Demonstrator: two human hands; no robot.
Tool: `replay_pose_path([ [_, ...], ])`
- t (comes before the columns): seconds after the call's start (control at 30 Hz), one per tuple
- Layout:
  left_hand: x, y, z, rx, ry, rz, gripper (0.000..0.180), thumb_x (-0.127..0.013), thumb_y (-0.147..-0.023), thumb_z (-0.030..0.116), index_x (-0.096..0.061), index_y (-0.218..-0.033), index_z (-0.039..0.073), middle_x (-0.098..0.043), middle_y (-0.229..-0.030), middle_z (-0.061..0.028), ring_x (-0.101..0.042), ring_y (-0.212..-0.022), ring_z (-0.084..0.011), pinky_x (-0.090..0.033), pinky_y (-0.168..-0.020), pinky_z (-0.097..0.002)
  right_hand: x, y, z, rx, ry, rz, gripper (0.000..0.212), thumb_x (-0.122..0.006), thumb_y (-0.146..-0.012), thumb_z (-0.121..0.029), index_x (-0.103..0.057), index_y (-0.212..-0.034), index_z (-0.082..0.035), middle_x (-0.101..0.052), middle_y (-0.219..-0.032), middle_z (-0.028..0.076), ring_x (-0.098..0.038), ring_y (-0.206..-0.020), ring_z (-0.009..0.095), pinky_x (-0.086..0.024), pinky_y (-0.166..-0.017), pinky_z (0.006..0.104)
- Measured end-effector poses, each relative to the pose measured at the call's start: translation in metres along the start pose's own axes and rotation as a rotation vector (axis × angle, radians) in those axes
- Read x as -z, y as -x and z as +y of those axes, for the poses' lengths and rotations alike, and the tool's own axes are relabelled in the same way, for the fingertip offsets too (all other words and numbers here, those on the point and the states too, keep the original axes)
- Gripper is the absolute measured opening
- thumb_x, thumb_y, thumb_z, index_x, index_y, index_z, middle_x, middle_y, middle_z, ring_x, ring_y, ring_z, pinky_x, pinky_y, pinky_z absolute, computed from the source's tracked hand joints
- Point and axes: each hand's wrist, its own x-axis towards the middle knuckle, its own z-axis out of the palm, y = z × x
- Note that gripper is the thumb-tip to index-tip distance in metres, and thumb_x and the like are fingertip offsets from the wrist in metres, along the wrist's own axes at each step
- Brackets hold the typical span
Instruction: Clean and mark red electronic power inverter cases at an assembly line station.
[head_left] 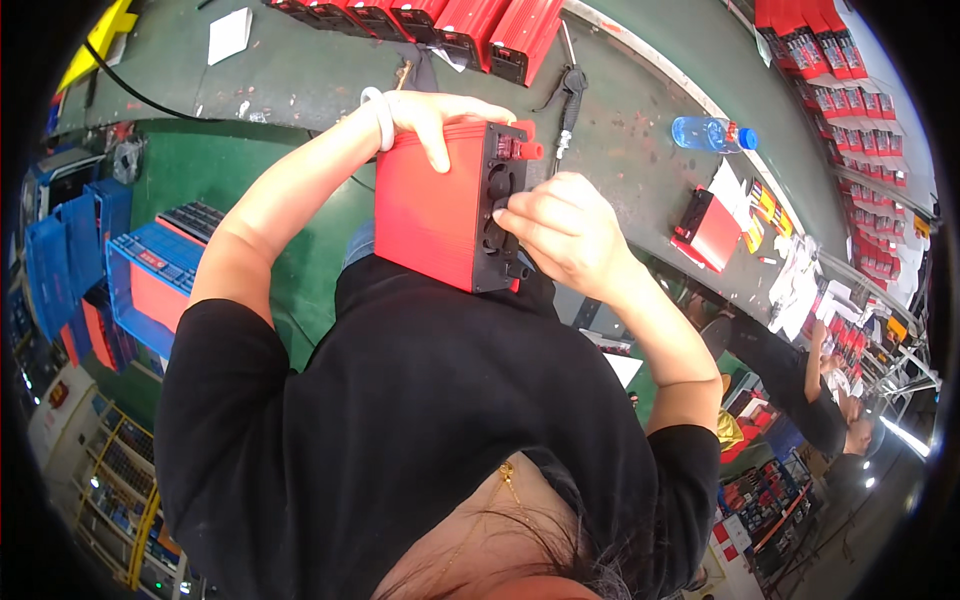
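A red, ribbed metal box that looks like a power inverter (428, 215) stands tilted against my lap at the bench edge. My left hand (440, 112) grips its upper side, thumb lying on the broad red face. The black end panel (490, 262) faces right and carries round fan openings and red terminals (522, 148). At this panel, beside the fan, my right hand (568, 232) is closed in a pinch, fingertips touching or almost touching it. Whatever lies between those fingertips is hidden.
Several red inverters (470, 28) line the bench's far side near an air gun (570, 95). A bottle with blue cap (712, 134) and another red unit (708, 230) are at right. Blue crates (150, 270) stand left. A co-worker (790, 370) is at far right.
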Motion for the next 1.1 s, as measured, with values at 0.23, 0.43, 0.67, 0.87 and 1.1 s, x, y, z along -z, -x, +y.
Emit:
replay_pose_path([
  [0.23,0.000,0.004,0.009,0.000,-0.019,0.057,0.118,-0.089,-0.039,0.002,-0.030,-0.142,0.005,-0.028,-0.149,-0.0088,-0.026,-0.137,-0.0200,-0.020,-0.112,-0.0357,-0.004,0.002,0.002,-0.220,-0.098,0.078,0.018,-0.072,-0.068,-0.006,-0.066,-0.085,-0.007,-0.062,-0.085,0.006,-0.060,-0.079,0.023,-0.048,-0.072,0.0340],
  [0.43,-0.004,0.005,0.018,0.076,0.009,0.127,0.120,-0.087,-0.036,0.000,-0.030,-0.142,0.004,-0.029,-0.148,-0.0085,-0.026,-0.137,-0.0196,-0.020,-0.113,-0.0353,0.000,-0.013,-0.001,-0.404,-0.291,0.183,0.017,-0.074,-0.069,-0.004,-0.066,-0.084,-0.004,-0.063,-0.082,0.008,-0.064,-0.076,0.023,-0.051,-0.067,0.0312],
  [0.67,-0.002,0.009,0.015,0.057,0.033,0.137,0.119,-0.087,-0.037,0.002,-0.030,-0.141,0.002,-0.028,-0.149,-0.0086,-0.026,-0.137,-0.0195,-0.020,-0.113,-0.0351,-0.006,-0.005,-0.006,-0.292,-0.081,0.038,0.022,-0.071,-0.068,-0.005,-0.066,-0.089,-0.007,-0.060,-0.089,0.004,-0.060,-0.076,0.023,-0.050,-0.067,0.0331],
  [0.87,0.002,0.002,0.018,0.068,-0.011,0.102,0.116,-0.087,-0.039,0.003,-0.031,-0.141,0.002,-0.029,-0.148,-0.0091,-0.026,-0.136,-0.0189,-0.020,-0.113,-0.0342,-0.008,-0.011,-0.005,-0.287,-0.087,0.040,0.022,-0.069,-0.067,-0.003,-0.064,-0.088,-0.007,-0.057,-0.085,0.004,-0.057,-0.073,0.023,-0.048,-0.065,0.0333],
  [1.1,0.010,-0.003,0.005,-0.039,-0.145,-0.004,0.112,-0.084,-0.045,0.005,-0.027,-0.142,0.001,-0.033,-0.144,-0.0121,-0.028,-0.134,-0.0204,-0.022,-0.111,-0.0328,0.000,-0.006,-0.002,-0.243,-0.017,-0.026,0.026,-0.071,-0.060,0.002,-0.065,-0.085,-0.006,-0.058,-0.079,0.004,-0.057,-0.068,0.022,-0.047,-0.061,0.0312],
])
